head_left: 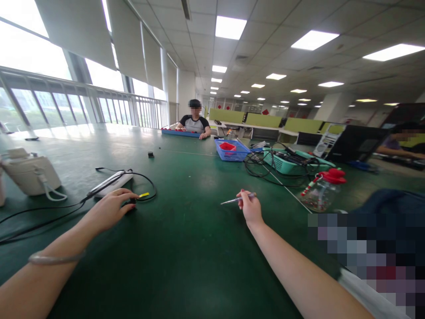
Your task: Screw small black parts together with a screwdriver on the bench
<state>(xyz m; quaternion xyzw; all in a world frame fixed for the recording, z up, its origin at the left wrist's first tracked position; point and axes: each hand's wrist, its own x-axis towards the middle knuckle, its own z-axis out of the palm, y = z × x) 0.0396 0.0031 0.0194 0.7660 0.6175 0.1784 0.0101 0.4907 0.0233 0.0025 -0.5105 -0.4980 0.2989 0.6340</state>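
Note:
My left hand (pixel 116 206) is closed at the left of the green table, thumb and forefinger around a small black object (pixel 131 204) at the tabletop. What kind of object it is I cannot make out. A small yellow tag (pixel 144 195) shows just past those fingertips. In my right hand (pixel 250 208), pinched between thumb and fingers, is a slim silver pen-like tool (pixel 232 200). Its thin tip points left, above the table and apart from the black object. Behind my left hand lies a white power bank (pixel 113 182) with a black cable (pixel 83 201) over it.
A white bag (pixel 33 175) with a strap stands at left. Beyond my right hand are a blue basket (pixel 232 155) with a red tray (pixel 227 146), a green basket (pixel 282 166) with cables, and a red-lidded bottle (pixel 318 195). A person (pixel 194 122) sits at the far end.

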